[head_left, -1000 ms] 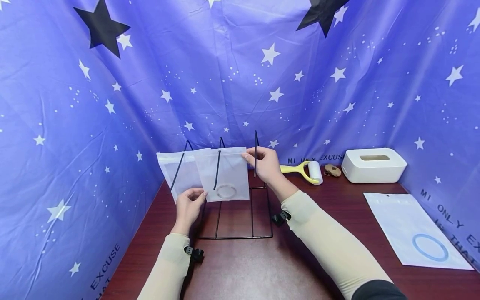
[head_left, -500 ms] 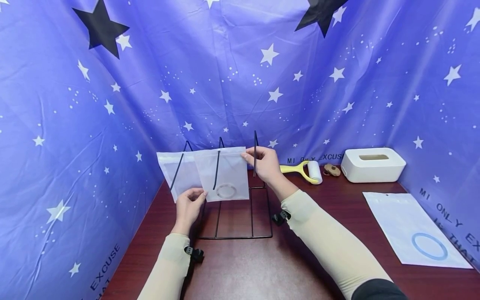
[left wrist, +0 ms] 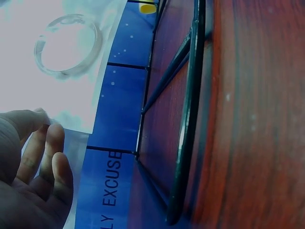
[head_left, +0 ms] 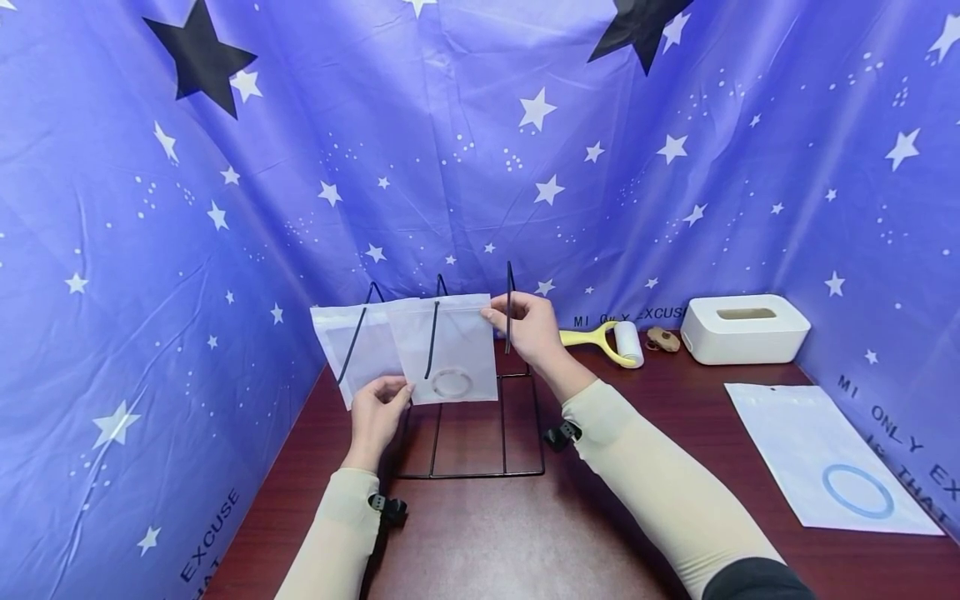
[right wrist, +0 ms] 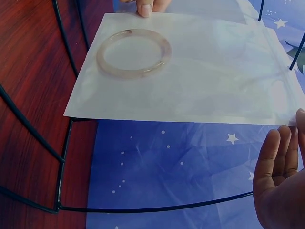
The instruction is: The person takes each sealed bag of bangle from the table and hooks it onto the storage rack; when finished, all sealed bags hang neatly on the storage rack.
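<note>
Front bag (head_left: pixel 463 346), a white translucent pouch, stands roughly upright within the black wire rack (head_left: pixel 487 475), near its middle upright. One wire of that upright crosses the bag's near face; the top of the upright shows beyond the bag's upper edge. Whether the bag's lower edge touches the rack's base: cannot tell. A pale pinkish-brown ring (right wrist: pixel 136 73) shows through the lower part of the bag.

Left hand (head_left: pixel 377 417): thumb and index finger meet on the bag's lower left corner, the other fingers loosely bent. Right hand (head_left: pixel 534 329): thumb and fingertips nipped together on the upper right corner, behind a wire of the rack's right upright. Thumb partly cut off in the right wrist view.

Second bag (head_left: pixel 375 354), also white, lies to the left, overlapped by the front bag and crossed by the left upright's wire. Cannot tell whether the left hand has hold of it too.

To the right, at the far side of the table (head_left: pixel 480 542): yellow-handled roller (head_left: pixel 628 343), small brown object (head_left: pixel 663 339), then white box (head_left: pixel 750 346) with a slot on top. Nearer, far right, a larger white bag (head_left: pixel 787 442) lies flat, marked by a blue ring (head_left: pixel 828 481). Starred blue-purple curtain (head_left: pixel 450 183) hangs behind and on both sides.
</note>
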`<state>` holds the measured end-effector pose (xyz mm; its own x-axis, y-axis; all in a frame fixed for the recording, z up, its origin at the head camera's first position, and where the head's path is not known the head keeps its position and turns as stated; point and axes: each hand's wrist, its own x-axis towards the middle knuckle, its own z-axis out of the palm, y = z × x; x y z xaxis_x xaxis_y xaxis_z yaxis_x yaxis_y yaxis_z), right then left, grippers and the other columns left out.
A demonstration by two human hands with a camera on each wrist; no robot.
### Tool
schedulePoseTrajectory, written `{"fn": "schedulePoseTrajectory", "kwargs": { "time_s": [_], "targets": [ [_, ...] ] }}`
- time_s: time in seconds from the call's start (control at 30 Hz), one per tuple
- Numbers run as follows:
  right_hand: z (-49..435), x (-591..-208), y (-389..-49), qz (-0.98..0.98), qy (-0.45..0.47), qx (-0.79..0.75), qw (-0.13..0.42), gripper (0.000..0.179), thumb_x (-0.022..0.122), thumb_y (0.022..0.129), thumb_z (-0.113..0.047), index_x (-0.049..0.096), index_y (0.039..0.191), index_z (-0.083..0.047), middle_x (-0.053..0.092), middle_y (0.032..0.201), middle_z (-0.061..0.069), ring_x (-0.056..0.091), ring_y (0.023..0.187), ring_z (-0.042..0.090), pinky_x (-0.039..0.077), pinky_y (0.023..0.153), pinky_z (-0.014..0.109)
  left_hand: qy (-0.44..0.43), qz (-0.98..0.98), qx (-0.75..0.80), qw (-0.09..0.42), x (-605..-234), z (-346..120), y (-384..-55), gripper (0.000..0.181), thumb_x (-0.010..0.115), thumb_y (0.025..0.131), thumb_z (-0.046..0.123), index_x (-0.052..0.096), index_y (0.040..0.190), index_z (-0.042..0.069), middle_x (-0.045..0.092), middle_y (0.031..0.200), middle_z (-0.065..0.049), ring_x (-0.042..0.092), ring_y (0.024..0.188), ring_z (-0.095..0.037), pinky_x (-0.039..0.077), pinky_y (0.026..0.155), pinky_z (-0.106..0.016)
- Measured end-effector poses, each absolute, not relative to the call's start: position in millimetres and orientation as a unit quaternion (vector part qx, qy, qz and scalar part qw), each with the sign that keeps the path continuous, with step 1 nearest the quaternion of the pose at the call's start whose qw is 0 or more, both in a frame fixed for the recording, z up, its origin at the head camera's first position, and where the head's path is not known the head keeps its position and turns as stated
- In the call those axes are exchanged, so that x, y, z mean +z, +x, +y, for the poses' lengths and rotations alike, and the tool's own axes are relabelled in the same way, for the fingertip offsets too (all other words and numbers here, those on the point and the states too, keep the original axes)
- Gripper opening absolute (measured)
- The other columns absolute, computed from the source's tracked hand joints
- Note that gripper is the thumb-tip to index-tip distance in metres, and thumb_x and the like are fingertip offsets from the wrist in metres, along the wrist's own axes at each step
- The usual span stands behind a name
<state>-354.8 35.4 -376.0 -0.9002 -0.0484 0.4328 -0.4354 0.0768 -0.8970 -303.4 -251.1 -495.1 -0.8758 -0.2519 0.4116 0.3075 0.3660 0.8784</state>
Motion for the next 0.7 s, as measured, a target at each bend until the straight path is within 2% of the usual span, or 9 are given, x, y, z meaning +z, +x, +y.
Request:
{"fn": "schedulePoseTrajectory", "kwargs": {
  "time_s": [0.07,0.13,0.27,0.33,0.43,0.5,0.7],
  "targets": [
    [35.9,-376.4,-354.8,-0.719,0.169,0.658,0.147,0.022,0.087,0.089,-0.023,0.079,0.099,-0.004,0.073,0.081,0.003,0.069,0.071,0.019,0.060,0.069,0.040,-0.018,-0.787,-0.565,0.247,-495.1,-251.0,-303.0,0.011,0.084,0.090,0.009,0.080,0.099,0.003,0.077,0.086,-0.012,0.072,0.072,-0.040,0.058,0.062,-0.023],
    [36.4,-376.5,-354.7,-0.721,0.169,0.656,0.147,0.023,0.088,0.088,-0.024,0.079,0.098,-0.005,0.073,0.080,0.003,0.069,0.072,0.020,0.059,0.068,0.037,-0.019,-0.786,-0.566,0.247,-495.1,-250.9,-302.7,0.012,0.084,0.090,0.009,0.080,0.099,0.003,0.077,0.086,-0.013,0.072,0.072,-0.039,0.057,0.062,-0.023],
    [37.3,-377.0,-354.1,-0.718,0.170,0.660,0.141,0.026,0.088,0.088,-0.024,0.079,0.100,-0.004,0.074,0.082,0.006,0.072,0.078,0.033,0.058,0.067,0.033,-0.025,-0.787,-0.566,0.245,-495.0,-252.0,-302.3,0.010,0.084,0.090,0.009,0.081,0.099,0.005,0.077,0.087,-0.013,0.073,0.070,-0.033,0.059,0.063,-0.025],
    [38.1,-377.9,-353.6,-0.718,0.172,0.659,0.142,0.024,0.089,0.087,-0.023,0.079,0.099,-0.004,0.075,0.083,0.007,0.071,0.079,0.034,0.057,0.068,0.032,-0.031,-0.785,-0.569,0.242,-494.6,-252.7,-301.5,0.010,0.083,0.091,0.007,0.081,0.100,0.004,0.077,0.089,-0.014,0.073,0.071,-0.034,0.060,0.064,-0.028],
    [39.5,-379.9,-352.9,-0.721,0.173,0.653,0.152,0.019,0.090,0.086,-0.020,0.079,0.095,-0.008,0.074,0.082,0.004,0.069,0.075,0.026,0.054,0.065,0.028,-0.034,-0.786,-0.569,0.241,-494.1,-253.8,-299.8,0.011,0.082,0.091,0.006,0.080,0.102,0.004,0.077,0.091,-0.015,0.073,0.072,-0.037,0.060,0.064,-0.028],
    [40.2,-381.1,-352.2,-0.720,0.174,0.653,0.157,0.018,0.090,0.085,-0.020,0.079,0.095,-0.010,0.074,0.081,0.004,0.067,0.073,0.019,0.053,0.065,0.028,-0.033,-0.788,-0.565,0.242,-494.3,-254.6,-298.3,0.012,0.082,0.091,0.006,0.080,0.103,0.003,0.077,0.091,-0.015,0.073,0.071,-0.035,0.059,0.063,-0.026],
    [46.1,-385.0,-345.9,-0.709,0.177,0.662,0.168,0.021,0.090,0.085,-0.018,0.080,0.100,-0.007,0.073,0.084,0.010,0.064,0.072,0.019,0.052,0.065,0.027,-0.033,-0.800,-0.548,0.242,-494.5,-257.7,-291.6,0.014,0.081,0.093,0.010,0.079,0.106,0.007,0.077,0.093,-0.010,0.071,0.069,-0.021,0.056,0.062,-0.023]
  ]
}}
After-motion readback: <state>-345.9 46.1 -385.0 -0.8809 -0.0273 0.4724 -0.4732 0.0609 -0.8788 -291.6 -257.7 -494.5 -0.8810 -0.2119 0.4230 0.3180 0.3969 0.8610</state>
